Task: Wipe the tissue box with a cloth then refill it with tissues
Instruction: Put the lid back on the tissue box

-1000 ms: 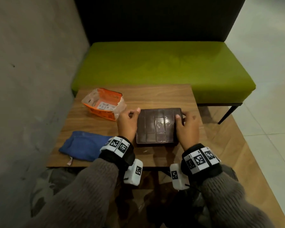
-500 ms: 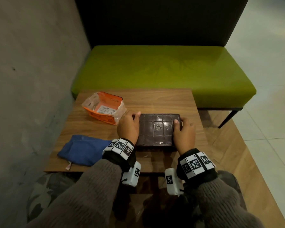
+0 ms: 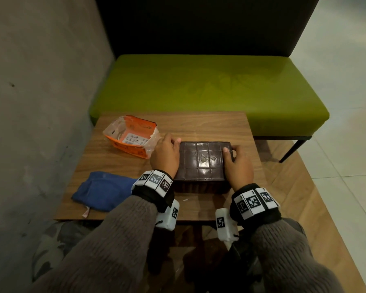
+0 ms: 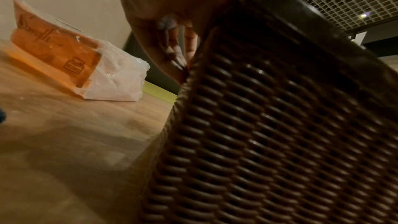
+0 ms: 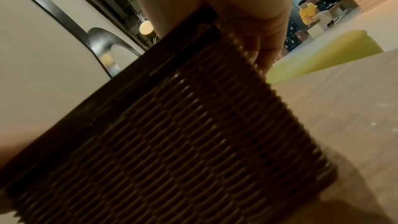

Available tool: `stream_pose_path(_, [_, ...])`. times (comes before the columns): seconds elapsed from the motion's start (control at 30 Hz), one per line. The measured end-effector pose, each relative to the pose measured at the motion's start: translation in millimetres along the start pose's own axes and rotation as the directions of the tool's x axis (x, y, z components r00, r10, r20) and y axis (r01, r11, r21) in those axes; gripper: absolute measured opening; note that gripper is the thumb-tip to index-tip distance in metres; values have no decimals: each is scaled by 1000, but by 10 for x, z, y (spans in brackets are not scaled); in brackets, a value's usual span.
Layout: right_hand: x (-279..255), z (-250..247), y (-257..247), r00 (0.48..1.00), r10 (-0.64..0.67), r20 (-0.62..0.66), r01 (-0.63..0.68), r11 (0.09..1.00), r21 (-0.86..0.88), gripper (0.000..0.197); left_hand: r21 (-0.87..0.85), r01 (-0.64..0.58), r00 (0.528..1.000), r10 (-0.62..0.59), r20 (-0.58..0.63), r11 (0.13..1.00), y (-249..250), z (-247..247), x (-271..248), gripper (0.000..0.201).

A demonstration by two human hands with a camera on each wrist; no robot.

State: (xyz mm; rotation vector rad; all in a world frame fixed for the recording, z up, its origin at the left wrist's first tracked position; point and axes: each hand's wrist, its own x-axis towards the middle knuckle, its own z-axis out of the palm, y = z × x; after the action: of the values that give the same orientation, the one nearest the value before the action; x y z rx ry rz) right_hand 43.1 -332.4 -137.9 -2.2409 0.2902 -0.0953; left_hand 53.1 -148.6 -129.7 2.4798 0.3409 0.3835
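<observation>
A dark brown woven tissue box [image 3: 202, 163] stands on the wooden table [image 3: 199, 125], its glossy gridded face up. My left hand [image 3: 164, 154] grips its left side, thumb on the top edge. My right hand [image 3: 237, 160] grips its right side, thumb on the top face. In the left wrist view the woven wall [image 4: 269, 134] fills the right half, with my fingers [image 4: 172, 54] against it. The right wrist view shows the woven wall [image 5: 183, 125] under my palm. A blue cloth [image 3: 103, 190] lies at the table's near left. An opened orange tissue pack [image 3: 131, 137] lies far left.
A grey wall [image 3: 40, 102] runs close along the table's left. A green bench [image 3: 209, 89] with a dark backrest stands right behind the table. Tiled floor [image 3: 347, 144] lies to the right. A person in yellow [image 5: 308, 11] sits far off.
The box has tipped from tilted toward me down to level, so its near woven side now shows. Both hands stayed on its sides.
</observation>
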Motion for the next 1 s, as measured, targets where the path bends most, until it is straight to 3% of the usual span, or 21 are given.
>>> stream_pose_path(0.23, [3,20,10,998,14,54,-12,999,-39,42,152,-87,996,84,23,985,59,1,-34,23])
stream_pose_path(0.3, [-54,13,-64,1000,-14,17,17,981,-192,45,225,-104,995,98,36,969,90,-23,-38,23])
stream_pose_path(0.37, [-130,13,-211,988,-154,-30,136,933,-334,48,240,-158,987,151,46,958,126,-38,-34,25])
stream_pose_path(0.43, [-186,57,-329,963,-261,62,265,886,-381,52,120,-261,961,245,129,958,237,-11,-97,38])
stream_pose_path(0.53, [-249,207,-313,931,-219,293,348,777,-524,54,169,-359,889,281,363,918,271,82,-271,51])
stream_pose_path(0.6, [-225,268,-283,929,-191,317,348,742,-573,54,238,-316,894,203,400,918,166,95,-266,53])
stream_pose_path(0.7, [-126,160,-198,958,-76,277,229,785,-576,55,232,-213,907,104,407,949,24,28,-208,55])
stream_pose_path(0.8, [57,-101,69,990,39,132,35,856,-516,66,5,30,959,-30,283,1000,-75,-89,-213,56])
stream_pose_path(0.83, [90,-215,117,987,103,121,-44,910,-413,68,-109,135,965,-106,240,985,-105,-143,-217,54])
stream_pose_path(0.9, [50,-408,96,953,218,210,-172,962,-214,67,-199,295,929,-232,287,935,-153,-209,-160,53])
stream_pose_path(1.0, [-139,-489,-190,838,273,473,-279,958,-59,82,-106,379,822,-282,495,919,-65,-304,-37,65])
